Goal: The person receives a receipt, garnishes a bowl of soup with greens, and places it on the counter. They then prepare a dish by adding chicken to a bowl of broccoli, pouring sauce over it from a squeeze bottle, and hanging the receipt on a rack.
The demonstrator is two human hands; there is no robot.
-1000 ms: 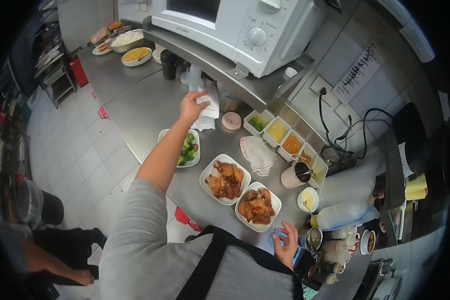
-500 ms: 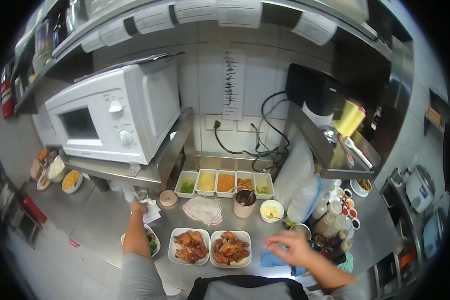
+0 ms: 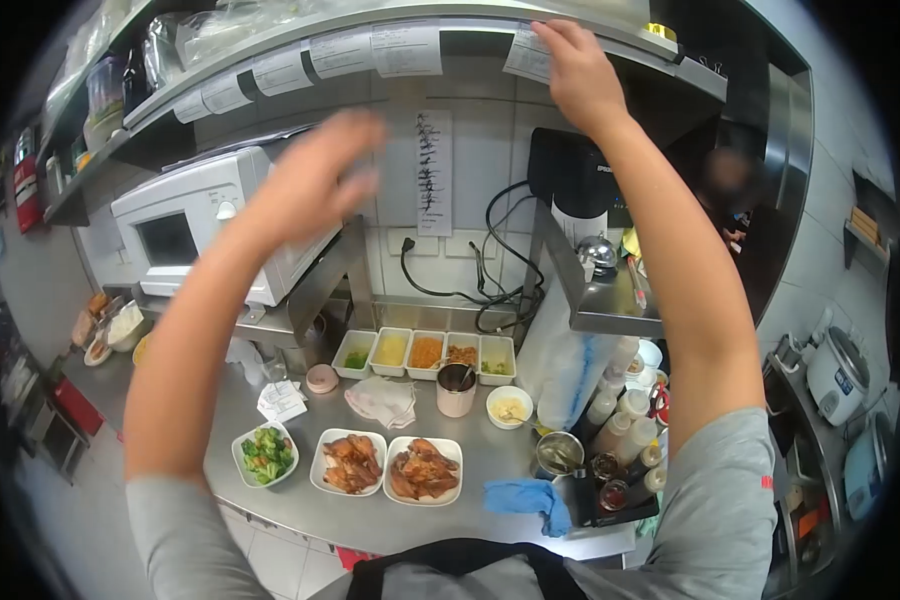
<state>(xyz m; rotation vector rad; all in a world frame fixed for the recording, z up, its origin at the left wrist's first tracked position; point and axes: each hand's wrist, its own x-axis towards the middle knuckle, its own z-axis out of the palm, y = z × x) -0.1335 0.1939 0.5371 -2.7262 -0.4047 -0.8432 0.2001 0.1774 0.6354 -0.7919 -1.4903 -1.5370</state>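
My right hand is raised to the overhead shelf edge, its fingers pinching the top of a printed paper slip there. In front of the microwave, my left hand hangs in mid-air, smeared by motion; whether it holds anything does not show. More printed slips hang in a row along the same edge. Below, on the steel counter, are two white dishes of browned chicken and a white bowl of broccoli. Loose paper slips lie behind the broccoli.
Several white containers of toppings line the back. A pink canister, a folded cloth and a blue cloth lie on the counter. Sauce bottles crowd the right. A black printer sits on a side shelf.
Both hands have risen: the left from the counter's loose slips, the right from above the blue cloth to the hanging slip. The broccoli bowl is now uncovered, and the view has shifted.
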